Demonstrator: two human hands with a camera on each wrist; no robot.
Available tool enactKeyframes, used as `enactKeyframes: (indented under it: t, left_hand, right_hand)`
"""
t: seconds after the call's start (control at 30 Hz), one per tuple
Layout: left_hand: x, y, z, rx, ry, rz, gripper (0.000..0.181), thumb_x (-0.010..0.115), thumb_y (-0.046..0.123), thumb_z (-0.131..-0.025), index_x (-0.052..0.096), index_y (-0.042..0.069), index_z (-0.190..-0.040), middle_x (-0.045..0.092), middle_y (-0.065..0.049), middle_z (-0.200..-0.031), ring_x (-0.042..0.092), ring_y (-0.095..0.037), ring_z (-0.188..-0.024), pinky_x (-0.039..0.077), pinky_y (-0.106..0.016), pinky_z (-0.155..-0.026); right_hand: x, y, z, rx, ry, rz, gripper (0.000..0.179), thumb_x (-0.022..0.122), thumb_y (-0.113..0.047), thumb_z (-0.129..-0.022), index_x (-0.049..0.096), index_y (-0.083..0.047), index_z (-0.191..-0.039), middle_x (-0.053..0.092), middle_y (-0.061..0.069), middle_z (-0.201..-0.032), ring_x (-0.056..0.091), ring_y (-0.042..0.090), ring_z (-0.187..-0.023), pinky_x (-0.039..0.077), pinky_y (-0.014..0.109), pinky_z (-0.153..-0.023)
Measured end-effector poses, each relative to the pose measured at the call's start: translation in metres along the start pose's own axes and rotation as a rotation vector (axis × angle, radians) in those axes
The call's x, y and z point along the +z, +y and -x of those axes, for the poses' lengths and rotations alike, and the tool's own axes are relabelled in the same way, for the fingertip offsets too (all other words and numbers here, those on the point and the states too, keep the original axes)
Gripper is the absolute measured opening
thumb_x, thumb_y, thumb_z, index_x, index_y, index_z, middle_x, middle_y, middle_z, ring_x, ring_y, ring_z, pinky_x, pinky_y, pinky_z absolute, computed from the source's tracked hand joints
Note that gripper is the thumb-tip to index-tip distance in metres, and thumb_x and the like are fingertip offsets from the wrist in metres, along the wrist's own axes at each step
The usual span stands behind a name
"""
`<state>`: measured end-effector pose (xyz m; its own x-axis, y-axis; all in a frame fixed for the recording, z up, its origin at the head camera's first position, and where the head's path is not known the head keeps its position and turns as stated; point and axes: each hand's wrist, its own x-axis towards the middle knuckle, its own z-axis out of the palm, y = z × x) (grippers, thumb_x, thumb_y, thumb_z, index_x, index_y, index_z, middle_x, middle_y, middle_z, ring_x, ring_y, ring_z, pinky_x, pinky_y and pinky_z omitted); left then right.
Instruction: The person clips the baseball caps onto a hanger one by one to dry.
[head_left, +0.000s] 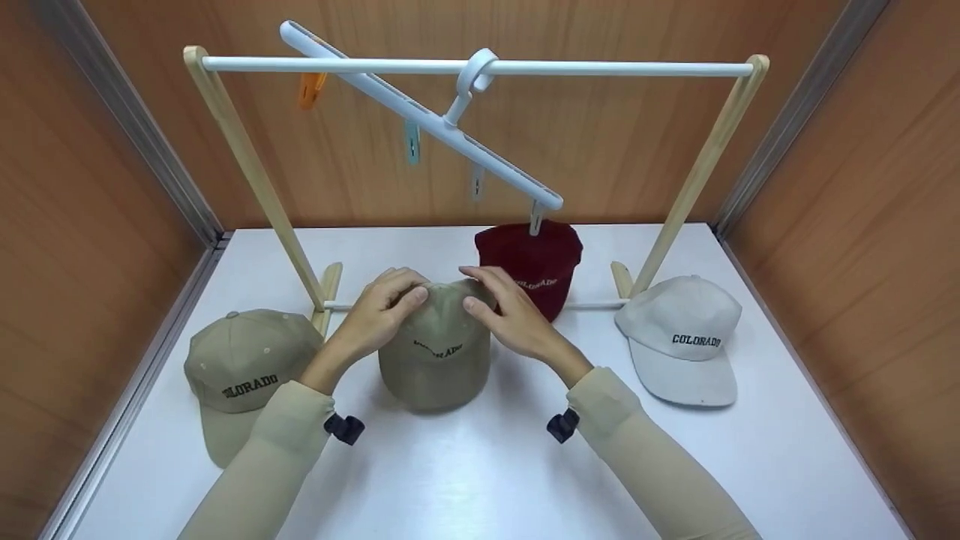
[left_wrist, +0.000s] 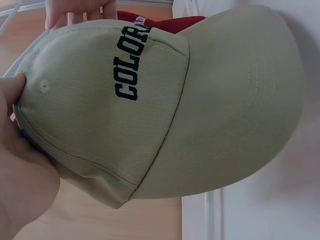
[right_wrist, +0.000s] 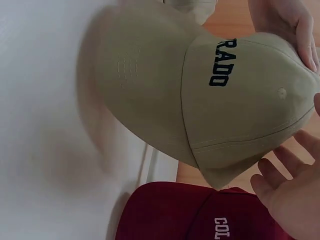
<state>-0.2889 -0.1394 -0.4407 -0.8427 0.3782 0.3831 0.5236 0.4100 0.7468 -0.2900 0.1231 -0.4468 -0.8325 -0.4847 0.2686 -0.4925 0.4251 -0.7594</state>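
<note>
An olive baseball cap (head_left: 441,352) with dark COLORADO lettering hangs brim down between both hands, above the white table. My left hand (head_left: 381,311) grips the left side of its crown, thumb in front and fingers behind. At the crown's right side, my right hand (head_left: 517,315) holds it between thumb and fingers; in the right wrist view, its other fingers (right_wrist: 265,182) are spread beside the fabric. Just behind is a maroon cap (head_left: 536,262), held by the rightmost clip (head_left: 536,217) of a pale blue hanger (head_left: 420,116). The olive cap's back is hidden.
The hanger hooks over the white rail (head_left: 637,69) of a rack with wooden legs (head_left: 255,180). An orange clip (head_left: 311,90) and a teal clip (head_left: 412,142) hang from it. Another olive cap (head_left: 251,367) lies at left, a light grey cap (head_left: 682,337) at right. Wooden panels surround the table.
</note>
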Motion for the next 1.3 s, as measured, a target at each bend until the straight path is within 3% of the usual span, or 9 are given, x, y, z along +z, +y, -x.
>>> enactKeyframes:
  t: [0.13, 0.3, 0.43, 0.57, 0.73, 1.0, 1.3]
  left_hand:
    - [0.0, 0.002, -0.004, 0.022, -0.016, 0.012, 0.019, 0.059, 0.022, -0.11, 0.074, 0.012, -0.106, 0.065, 0.001, -0.1, 0.053, -0.018, -0.098, 0.042, -0.04, -0.089]
    - [0.001, 0.006, -0.007, 0.035, -0.031, 0.017, 0.019, 0.059, 0.022, -0.109, 0.075, 0.012, -0.106, 0.067, -0.001, -0.101, 0.054, -0.019, -0.099, 0.043, -0.041, -0.09]
    - [0.002, 0.007, -0.009, 0.03, -0.041, 0.011, 0.019, 0.059, 0.022, -0.11, 0.074, 0.011, -0.104, 0.067, -0.001, -0.102, 0.054, -0.02, -0.099, 0.043, -0.042, -0.091]
    - [0.002, 0.007, -0.009, 0.021, -0.052, 0.002, 0.02, 0.057, 0.022, -0.111, 0.073, 0.012, -0.103, 0.066, 0.0, -0.101, 0.053, -0.02, -0.097, 0.043, -0.041, -0.09]
    - [0.003, 0.007, -0.011, 0.036, -0.055, -0.006, 0.02, 0.058, 0.022, -0.111, 0.071, 0.012, -0.1, 0.063, 0.002, -0.092, 0.05, -0.019, -0.09, 0.042, -0.039, -0.084]
    - [0.002, 0.01, -0.013, 0.009, -0.047, -0.035, 0.019, 0.06, 0.023, -0.11, 0.072, 0.013, -0.098, 0.055, 0.004, -0.083, 0.045, -0.017, -0.082, 0.041, -0.036, -0.074]
    - [0.003, 0.015, -0.019, 0.004, -0.028, -0.063, 0.017, 0.065, 0.026, -0.107, 0.074, 0.015, -0.098, 0.056, 0.002, -0.082, 0.047, -0.017, -0.081, 0.041, -0.036, -0.072]
  right_hand:
    - [-0.002, 0.0, -0.002, 0.0, 0.003, -0.002, 0.049, 0.052, -0.036, -0.112, 0.052, -0.013, -0.156, 0.052, 0.007, -0.153, 0.047, 0.021, -0.144, 0.034, 0.046, -0.123]
    - [-0.001, 0.005, -0.003, 0.004, 0.016, -0.021, 0.036, 0.052, -0.033, -0.112, 0.062, -0.01, -0.137, 0.063, 0.007, -0.136, 0.055, 0.022, -0.131, 0.042, 0.045, -0.115]
    - [-0.001, 0.008, 0.0, 0.005, 0.026, -0.051, 0.024, 0.055, -0.031, -0.111, 0.063, -0.01, -0.117, 0.065, 0.004, -0.112, 0.058, 0.019, -0.11, 0.047, 0.041, -0.1]
    - [-0.003, 0.009, 0.001, -0.003, 0.029, -0.086, 0.02, 0.058, -0.031, -0.11, 0.059, -0.011, -0.107, 0.059, -0.001, -0.097, 0.054, 0.016, -0.096, 0.046, 0.037, -0.087]
    - [-0.007, 0.008, 0.001, -0.01, 0.026, -0.081, 0.019, 0.06, -0.031, -0.109, 0.06, -0.012, -0.107, 0.06, -0.002, -0.096, 0.054, 0.015, -0.095, 0.046, 0.036, -0.086]
    - [-0.013, 0.005, -0.001, 0.002, 0.01, -0.093, 0.016, 0.063, -0.028, -0.108, 0.065, -0.012, -0.105, 0.061, -0.003, -0.095, 0.056, 0.014, -0.094, 0.048, 0.034, -0.085]
    - [-0.024, -0.002, -0.004, 0.005, 0.018, -0.073, 0.014, 0.063, -0.025, -0.109, 0.066, -0.013, -0.103, 0.061, -0.002, -0.093, 0.056, 0.015, -0.092, 0.048, 0.033, -0.081]
